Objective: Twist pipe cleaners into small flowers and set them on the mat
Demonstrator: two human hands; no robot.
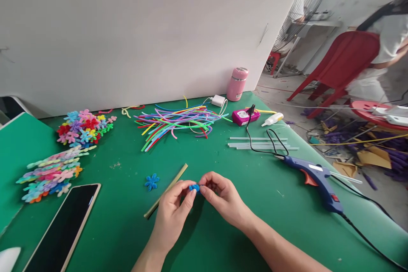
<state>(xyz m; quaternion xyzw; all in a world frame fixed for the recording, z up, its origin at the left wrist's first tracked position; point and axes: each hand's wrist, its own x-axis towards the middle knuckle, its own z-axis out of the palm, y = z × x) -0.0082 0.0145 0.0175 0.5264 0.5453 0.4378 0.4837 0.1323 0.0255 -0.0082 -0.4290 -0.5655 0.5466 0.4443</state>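
Green desk (255,187) below, left hand (174,209) and right hand (227,199) closely pinch a blue piece (194,187), probably for fine control.

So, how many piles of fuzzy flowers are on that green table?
2: a bright pile at back left, and a layered pile just nearer, beside the phone. The single blue flower lies apart. Any piles beyond the picture's edge can't be seen.

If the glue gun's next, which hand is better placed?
Probably the right hand: the glue gun lies out on that side, and the left hand would have to reach across. Both hold the blue piece, though.
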